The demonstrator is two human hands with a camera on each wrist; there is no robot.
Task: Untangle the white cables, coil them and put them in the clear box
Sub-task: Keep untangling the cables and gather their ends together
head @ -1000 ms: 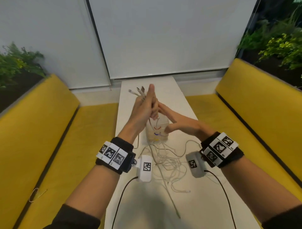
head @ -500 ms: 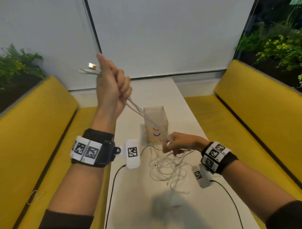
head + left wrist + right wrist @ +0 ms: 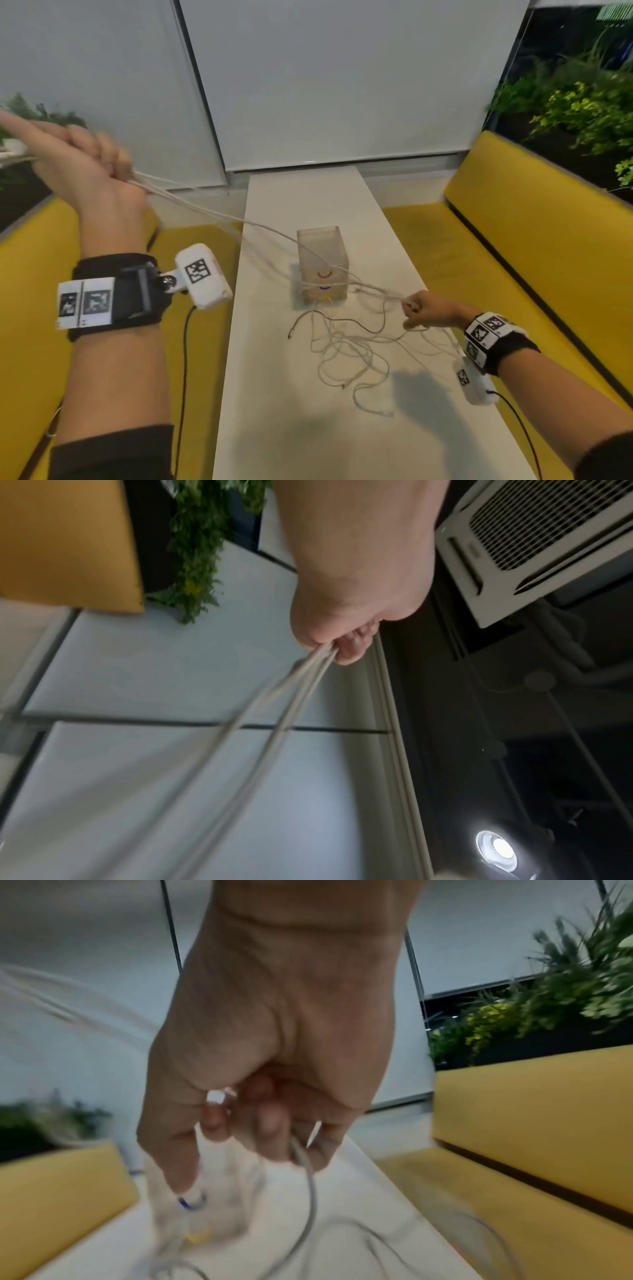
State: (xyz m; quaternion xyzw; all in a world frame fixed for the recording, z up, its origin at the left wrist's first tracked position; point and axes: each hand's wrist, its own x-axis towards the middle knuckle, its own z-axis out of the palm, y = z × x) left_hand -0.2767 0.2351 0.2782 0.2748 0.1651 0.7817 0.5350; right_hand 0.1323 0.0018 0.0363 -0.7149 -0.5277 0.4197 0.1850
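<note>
Now both hands pull the white cables (image 3: 219, 214) taut across the table (image 3: 308, 438).
Raised high at far left, the left hand (image 3: 73, 164) clenches a bundle of cables, count unclear; the right hand (image 3: 428, 310), low beside the one clear box (image 3: 322, 263), fists round other strands. Loose cable lies tangled before the box.

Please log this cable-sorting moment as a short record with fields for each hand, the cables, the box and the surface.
left hand: raised far left, gripping several strands
right hand: low over the table, gripping strands
white cables: strands stretched between the hands, passing the box; loose tangle lying on the table
clear box: upright beyond the tangle; contents cannot be told
table: white, between yellow benches
</note>
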